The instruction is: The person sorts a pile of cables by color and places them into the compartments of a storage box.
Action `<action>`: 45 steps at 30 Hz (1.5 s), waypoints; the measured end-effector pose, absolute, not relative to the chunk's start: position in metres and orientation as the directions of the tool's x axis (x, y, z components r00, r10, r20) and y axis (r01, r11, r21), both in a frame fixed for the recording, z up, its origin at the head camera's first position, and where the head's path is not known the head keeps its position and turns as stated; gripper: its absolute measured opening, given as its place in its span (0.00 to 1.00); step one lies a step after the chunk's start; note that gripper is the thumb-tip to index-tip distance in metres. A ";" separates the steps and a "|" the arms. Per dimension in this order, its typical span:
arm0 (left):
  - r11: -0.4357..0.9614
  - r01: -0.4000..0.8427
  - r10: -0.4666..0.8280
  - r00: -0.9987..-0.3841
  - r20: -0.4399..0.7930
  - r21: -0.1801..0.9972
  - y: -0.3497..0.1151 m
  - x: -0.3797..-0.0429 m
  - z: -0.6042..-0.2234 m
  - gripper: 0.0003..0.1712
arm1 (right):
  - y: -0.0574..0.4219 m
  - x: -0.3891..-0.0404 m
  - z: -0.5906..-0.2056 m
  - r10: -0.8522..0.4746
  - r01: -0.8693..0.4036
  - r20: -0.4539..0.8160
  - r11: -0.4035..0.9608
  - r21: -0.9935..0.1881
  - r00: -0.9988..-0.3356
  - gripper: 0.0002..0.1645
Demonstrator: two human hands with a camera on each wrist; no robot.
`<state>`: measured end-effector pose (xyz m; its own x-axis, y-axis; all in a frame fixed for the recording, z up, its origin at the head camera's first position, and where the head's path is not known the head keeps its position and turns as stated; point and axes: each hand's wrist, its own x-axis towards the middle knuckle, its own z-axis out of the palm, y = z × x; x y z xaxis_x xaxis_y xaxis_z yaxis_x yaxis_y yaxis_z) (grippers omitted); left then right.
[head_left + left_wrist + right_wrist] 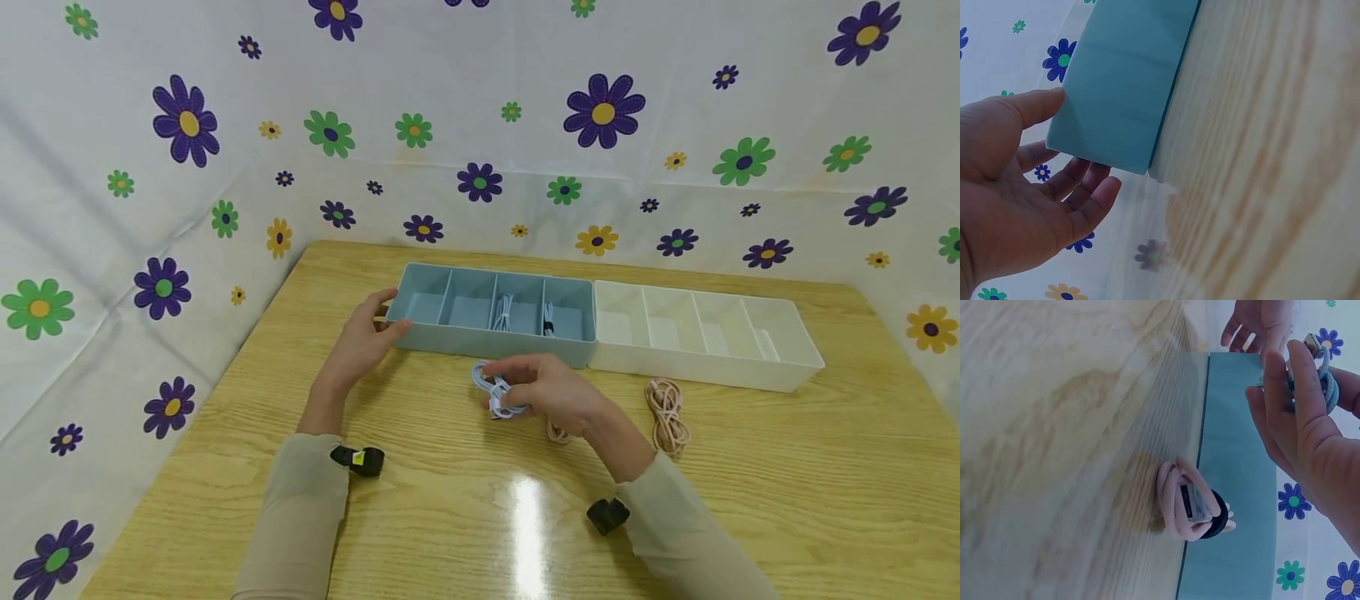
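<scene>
My left hand grips the left end of a blue divided storage box. Its thumb lies on the front wall and its fingers reach round the end, as the left wrist view also shows. In front of this box my right hand pinches a coiled light blue cable above the table, with a metal plug sticking out. A coiled pink cable lies partly hidden below the right hand; a black tie binds it in the right wrist view. Light blue cables occupy the box's third and fourth compartments from the left.
A white divided box adjoins the blue one on the right, with a small white piece in its rightmost compartment. Another coiled pink cable lies before it on the wooden table. Flowered cloth hangs behind.
</scene>
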<state>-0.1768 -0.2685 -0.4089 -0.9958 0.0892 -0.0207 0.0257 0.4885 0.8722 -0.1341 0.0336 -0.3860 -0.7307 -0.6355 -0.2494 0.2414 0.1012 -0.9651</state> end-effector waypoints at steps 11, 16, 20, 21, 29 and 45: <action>0.498 0.018 0.079 -0.997 -0.025 0.867 -0.269 -0.176 -0.409 0.37 | 0.037 -0.128 -0.384 -0.608 0.305 -0.203 -0.068 -0.950 -0.767 0.32; 0.491 0.017 0.079 -0.997 -0.025 0.871 -0.270 -0.177 -0.410 0.37 | 0.037 -0.127 -0.386 -0.559 0.278 -0.157 -0.136 -0.951 -0.814 0.30; 0.489 0.015 0.076 -0.997 -0.026 0.872 -0.269 -0.177 -0.409 0.37 | 0.034 -0.125 -0.387 -0.521 0.256 -0.138 -0.163 -0.953 -0.843 0.30; 0.491 0.014 0.075 -0.997 -0.027 0.871 -0.269 -0.176 -0.409 0.37 | 0.034 -0.124 -0.387 -0.514 0.247 -0.128 -0.171 -0.954 -0.848 0.30; 0.498 0.005 0.068 -0.997 -0.034 0.867 -0.268 -0.175 -0.408 0.37 | 0.035 -0.118 -0.380 -0.517 0.237 -0.076 -0.252 -0.938 -0.853 0.29; 0.511 0.016 0.071 -0.997 -0.024 0.859 -0.268 -0.177 -0.410 0.38 | 0.041 -0.122 -0.382 -0.532 0.315 -0.076 -0.374 -0.872 -0.843 0.33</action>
